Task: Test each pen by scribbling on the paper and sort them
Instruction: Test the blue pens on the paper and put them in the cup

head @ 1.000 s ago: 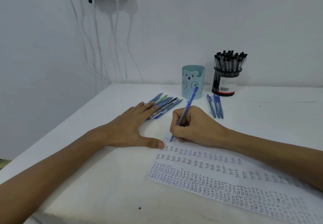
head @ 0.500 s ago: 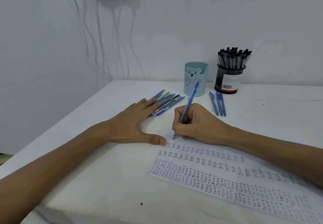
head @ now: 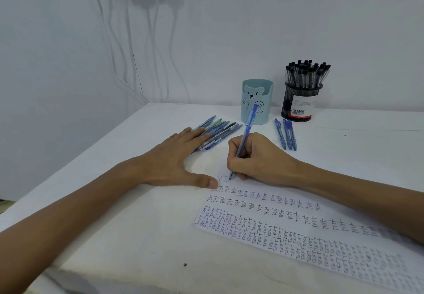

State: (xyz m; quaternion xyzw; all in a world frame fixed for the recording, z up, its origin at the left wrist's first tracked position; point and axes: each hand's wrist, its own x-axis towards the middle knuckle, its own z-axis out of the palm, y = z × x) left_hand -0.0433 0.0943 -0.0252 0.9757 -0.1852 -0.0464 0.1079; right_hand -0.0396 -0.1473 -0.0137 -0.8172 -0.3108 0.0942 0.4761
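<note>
My right hand grips a blue pen, its tip touching the top left corner of the paper, which is covered in rows of small "TEST" writing. Flat on the table lies my left hand, its thumb pressing the paper's left edge and its fingertips resting on a loose pile of several pens. Three blue pens lie side by side to the right of my writing hand.
A light blue bear cup and a black mesh holder full of black-capped pens stand at the back by the wall. White cables hang from chargers at the upper left. The white table's left edge runs diagonally.
The pen tip has shifted slightly as it writes at the paper's top corner. The view has tilted down a little. My left hand stays in place.
</note>
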